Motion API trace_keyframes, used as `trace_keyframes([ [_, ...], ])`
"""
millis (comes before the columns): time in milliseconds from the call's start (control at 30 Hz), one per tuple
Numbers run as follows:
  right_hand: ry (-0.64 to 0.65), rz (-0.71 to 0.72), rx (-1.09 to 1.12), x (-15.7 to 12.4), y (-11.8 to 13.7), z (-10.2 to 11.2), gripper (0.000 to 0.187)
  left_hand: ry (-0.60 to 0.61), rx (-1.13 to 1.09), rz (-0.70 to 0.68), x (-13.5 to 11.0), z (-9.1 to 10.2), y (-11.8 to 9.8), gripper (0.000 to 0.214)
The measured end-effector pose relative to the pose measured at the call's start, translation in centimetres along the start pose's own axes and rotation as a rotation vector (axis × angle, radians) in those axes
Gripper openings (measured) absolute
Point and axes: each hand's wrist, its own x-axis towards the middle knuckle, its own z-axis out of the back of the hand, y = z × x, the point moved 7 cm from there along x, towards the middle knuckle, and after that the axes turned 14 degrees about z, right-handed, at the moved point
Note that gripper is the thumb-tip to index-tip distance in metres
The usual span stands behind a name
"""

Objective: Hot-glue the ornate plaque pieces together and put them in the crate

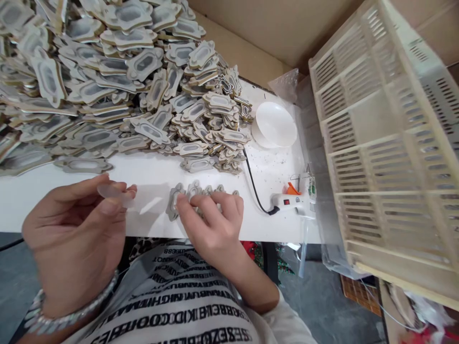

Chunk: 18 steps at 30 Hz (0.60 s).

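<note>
Whitish, rounded, plastic-looking piece (106, 191): near left, over white tabletop (150, 171) | left hand (81, 222) pinches it, thumb against fingers, apparently to leave one end free; looks thin, translucent | right hand (215, 224) curled, fingertips at grey, scallop-edged frames (172, 206) rowed near, probably for easy reach; grip unclear | grey frame heap (107, 86): far left

The scene is seen through a single camera worn on the person's head. It is aimed forward and steeply down, so the white table (139, 169) is viewed from above and the person's own shirt (172, 306) is caught at the bottom edge. The left hand (82, 234) and right hand (215, 222) are shown from close by. The pile of small frames (118, 86) is taken in beyond them, while the plastic crate (371, 119) is cut off at the right.
</note>
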Motion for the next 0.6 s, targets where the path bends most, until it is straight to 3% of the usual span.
trace_keyframes([
  [600,0.168,0.038,0.031,-0.1,0.3,-1.3,0.010,-0.035,0.049,-0.073,0.4,0.8,-0.4,0.035],
])
